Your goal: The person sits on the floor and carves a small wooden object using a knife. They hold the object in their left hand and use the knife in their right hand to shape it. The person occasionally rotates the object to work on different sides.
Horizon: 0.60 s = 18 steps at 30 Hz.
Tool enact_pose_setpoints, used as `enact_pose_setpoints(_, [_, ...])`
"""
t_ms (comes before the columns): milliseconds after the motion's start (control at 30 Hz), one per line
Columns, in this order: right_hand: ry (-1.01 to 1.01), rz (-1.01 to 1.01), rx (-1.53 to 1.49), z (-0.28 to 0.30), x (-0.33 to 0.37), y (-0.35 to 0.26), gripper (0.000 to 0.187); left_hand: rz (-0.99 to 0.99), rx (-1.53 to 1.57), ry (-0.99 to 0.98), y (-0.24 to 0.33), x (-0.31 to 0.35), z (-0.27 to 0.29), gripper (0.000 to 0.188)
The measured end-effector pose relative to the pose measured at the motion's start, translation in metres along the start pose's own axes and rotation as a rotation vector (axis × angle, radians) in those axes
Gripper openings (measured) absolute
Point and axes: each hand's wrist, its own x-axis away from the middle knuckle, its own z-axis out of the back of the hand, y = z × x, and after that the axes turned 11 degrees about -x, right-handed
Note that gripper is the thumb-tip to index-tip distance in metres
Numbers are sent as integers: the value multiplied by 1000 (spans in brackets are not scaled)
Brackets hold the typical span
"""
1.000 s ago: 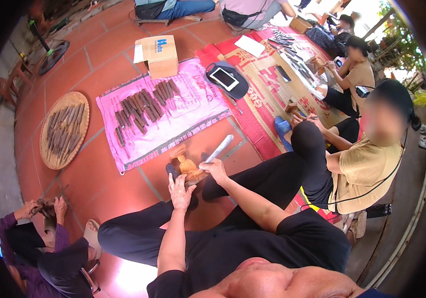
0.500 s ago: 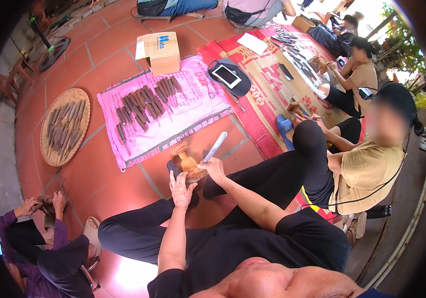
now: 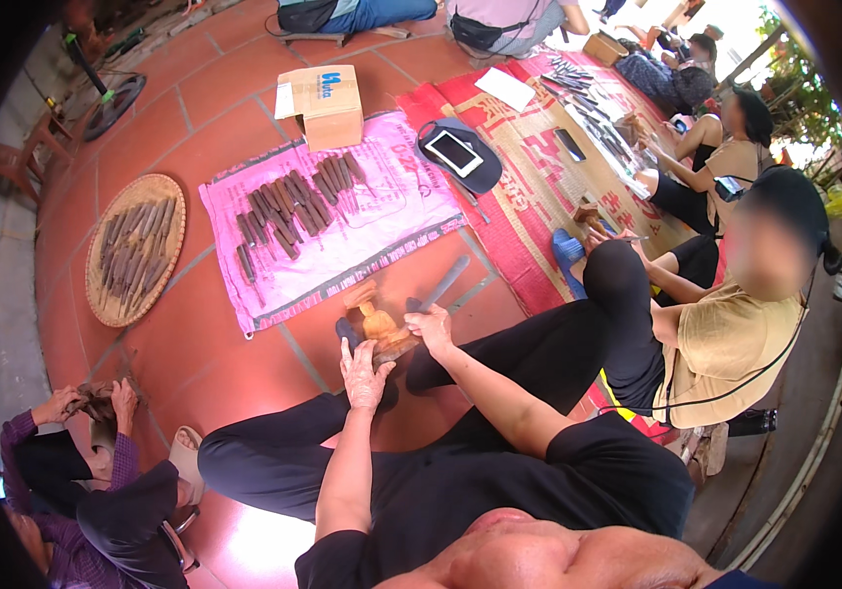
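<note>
Between my knees, a light orange-brown carved wooden figure leans with its narrower part away from me. My left hand grips its near left side, thumb and fingers against the wood. Beside the figure's right side, my right hand is closed round the lower end of a long, flat, grey blade-like tool. The tool slants up and to the right, away from the figure. My fingers hide its lower end, so I cannot tell whether it touches the wood.
Several dark-handled tools lie on a pink sheet ahead; more fill a round woven tray at left. A cardboard box, a cap with a phone, and a red mat lie beyond. Co-workers sit left and right.
My right hand and the grey tool have shifted slightly right; the tool has tilted further right and its flat face looks darker. My left hand keeps its hold on the carved wooden figure.
</note>
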Motion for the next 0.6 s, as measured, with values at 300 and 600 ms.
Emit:
enact_pose_setpoints(300, [-2,97,268,8,-14,15,15,-26,2,-16,10,-4,1,60])
enact_pose_setpoints(600, [51,90,240,6,-16,9,16,-42,12,6,11,-5,-2,60])
